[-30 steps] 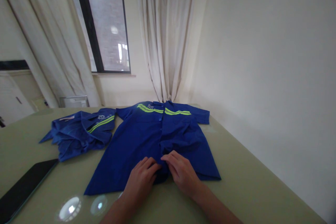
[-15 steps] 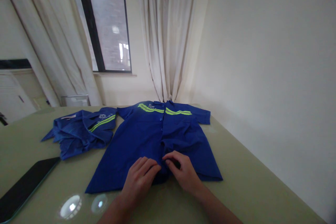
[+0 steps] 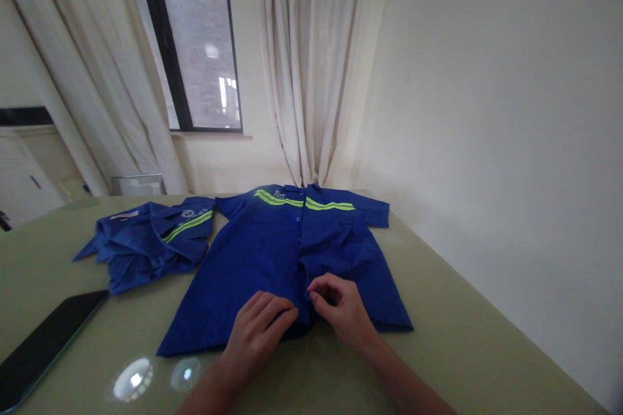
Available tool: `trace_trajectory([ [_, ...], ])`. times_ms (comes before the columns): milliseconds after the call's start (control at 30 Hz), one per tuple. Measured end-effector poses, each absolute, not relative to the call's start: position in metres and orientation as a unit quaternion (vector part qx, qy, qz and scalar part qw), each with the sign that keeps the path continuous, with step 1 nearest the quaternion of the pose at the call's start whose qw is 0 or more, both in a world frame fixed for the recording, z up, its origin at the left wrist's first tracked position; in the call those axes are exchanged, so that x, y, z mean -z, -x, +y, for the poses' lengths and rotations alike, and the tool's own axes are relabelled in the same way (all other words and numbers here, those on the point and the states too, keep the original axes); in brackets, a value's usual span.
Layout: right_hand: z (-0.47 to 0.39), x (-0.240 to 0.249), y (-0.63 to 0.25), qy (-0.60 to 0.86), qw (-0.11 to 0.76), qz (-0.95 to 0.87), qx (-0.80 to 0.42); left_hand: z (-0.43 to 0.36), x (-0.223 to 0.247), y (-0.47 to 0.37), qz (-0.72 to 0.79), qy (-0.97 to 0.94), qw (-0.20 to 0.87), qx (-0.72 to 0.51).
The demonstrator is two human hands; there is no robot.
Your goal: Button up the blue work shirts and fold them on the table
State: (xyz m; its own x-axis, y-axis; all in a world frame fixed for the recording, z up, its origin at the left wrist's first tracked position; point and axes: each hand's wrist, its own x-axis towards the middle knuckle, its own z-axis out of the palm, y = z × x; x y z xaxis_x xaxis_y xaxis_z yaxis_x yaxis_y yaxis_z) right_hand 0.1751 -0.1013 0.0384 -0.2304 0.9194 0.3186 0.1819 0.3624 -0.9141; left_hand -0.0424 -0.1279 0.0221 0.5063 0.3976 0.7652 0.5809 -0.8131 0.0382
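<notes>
A blue short-sleeved work shirt point(image 3: 253, 259) with yellow-green reflective stripes lies spread on the table, collar at the far end. Its front placket runs down the middle, with buttons showing near the top. My left hand point(image 3: 260, 331) rests at the lower front, fingers bent together at the left side of the placket; what its fingertips pinch is hidden. Thumb and forefinger of my right hand point(image 3: 338, 305) pinch the shirt's placket edge, slightly higher and to the right. The cloth between the hands is rumpled.
A second blue shirt point(image 3: 150, 246) lies crumpled to the left. Nearer on that side is a flat black slab-like object point(image 3: 51, 340). The greenish table point(image 3: 467, 350) meets a white wall point(image 3: 511, 142) on the right; curtains point(image 3: 311, 65) hang behind it.
My right hand has moved slightly up and to the right, drawing a little away from the left hand. The left hand has stayed nearly in place.
</notes>
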Motion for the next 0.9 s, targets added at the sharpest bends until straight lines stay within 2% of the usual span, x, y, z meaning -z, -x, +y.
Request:
trace_trajectory([
  [300,-0.1029,-0.0429,-0.1746,0.385,0.417,-0.692,-0.447,-0.1281,-0.0244,0.0405,-0.282,0.865,0.112,0.399],
  [633,-0.0989,-0.0352,-0.1764,0.362,0.422,-0.681,-0.477,-0.1278,-0.0265,0.0370,-0.284,0.869,0.118,0.388],
  [900,-0.1032,-0.0414,-0.1750,0.382,0.414,-0.703,-0.434,-0.1272,-0.0285,0.0338,-0.280,0.863,0.130,0.399],
])
